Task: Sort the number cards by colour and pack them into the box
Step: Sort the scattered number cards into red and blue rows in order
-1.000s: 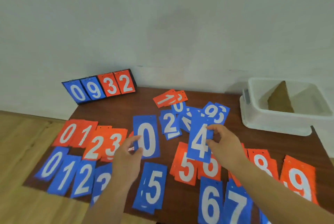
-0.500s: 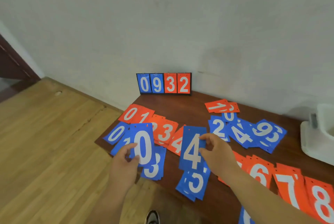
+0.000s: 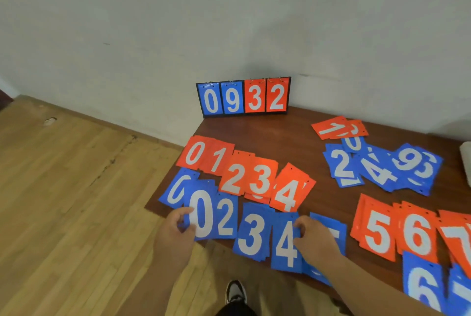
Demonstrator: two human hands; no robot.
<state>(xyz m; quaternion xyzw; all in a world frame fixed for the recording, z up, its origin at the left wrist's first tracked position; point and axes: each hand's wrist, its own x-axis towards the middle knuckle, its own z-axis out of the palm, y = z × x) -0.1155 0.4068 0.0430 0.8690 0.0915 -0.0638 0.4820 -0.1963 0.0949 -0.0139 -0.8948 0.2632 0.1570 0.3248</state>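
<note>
while a dark shoe (image 3: 235,290) shows on the wooden floor (image 3: 63,188) at the bottom of the view, both hands work at the near edge of the brown table (image 3: 254,129). the left hand (image 3: 175,234) pinches the left edge of a blue 0 card (image 3: 201,216) between thumb and curled fingers; the card lies over other blue cards near the table's left corner, and whether it is lifted cannot be told. the right hand (image 3: 316,239) has its fingers curled on the right edge of a blue 4 card (image 3: 285,244), covering most of a blue card (image 3: 331,226) beside it. between the hands sit a blue 2 card (image 3: 225,216) and a blue 3 card (image 3: 252,231), in a row and overlapping. to the right, at the frame's lower corner, lies a blue 6 card (image 3: 420,287), and just beyond it orange 5 (image 3: 377,234), orange 6 (image 3: 418,236) and orange 7 (image 3: 456,241). behind the blue row runs an overlapping orange row (image 3: 234,178) reading 0 to 4. farther back on the right is a loose blue heap (image 3: 377,171) with 2, 4 and 9 showing, and beyond it a small orange pile (image 3: 336,128). a sliver of the white box (image 3: 466,160) shows at the right border, well apart from both hands. a flip scoreboard (image 3: 243,98) reading 0932 stands against the pale wall (image 3: 178,22).
</note>
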